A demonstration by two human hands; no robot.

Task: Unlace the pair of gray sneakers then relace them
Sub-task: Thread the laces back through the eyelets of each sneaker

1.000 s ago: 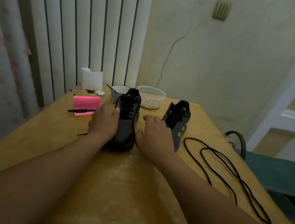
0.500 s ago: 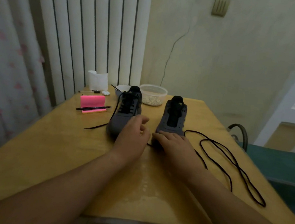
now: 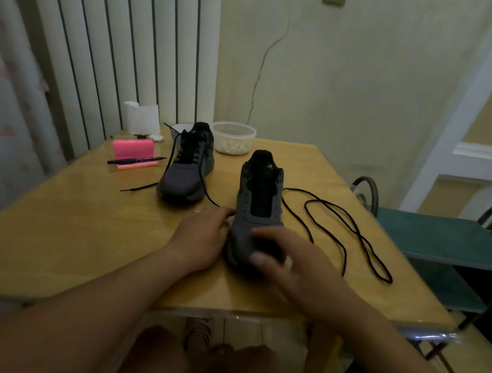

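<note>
We've switched shoes; the unlaced sneaker (image 3: 257, 206) is now toe-first in the grip, upright, heel pointing away from us, eyelets empty. A second ago it lay tipped on its side, right of where both hands sat on the laced sneaker (image 3: 186, 169); half a second ago it was stood up; now it's pulled in closer.

Grip state: right hand (image 3: 288, 262) holds the toe cap, fingers curled over the top, thumb at the front; it's a bit blurred, so we can't read exact contact. Left hand (image 3: 201, 239) rests relaxed on the surface (image 3: 78, 227), fingers against the toe's left side, holding nothing.

Our read: stripping this shoe is done and relacing it looks like the step in hand. That needs the loose lace (image 3: 348, 230), which lies in loops just right of the grip, near the sneaker's side and untouched; one hand has to leave the toe to fetch an end.

The laced sneaker is released, beyond and left of the grip, clear of both hands. It's threaded, with untied ends trailing; one end runs towards the left fingertips, and we can't tell if it touches. We also can't tell whether that shoe is relaced or not yet unlaced.

Further out, far left of the grip: pink pad (image 3: 133, 149) with a pen (image 3: 136, 161) across it; straight beyond: clear tub (image 3: 233, 143).
</note>
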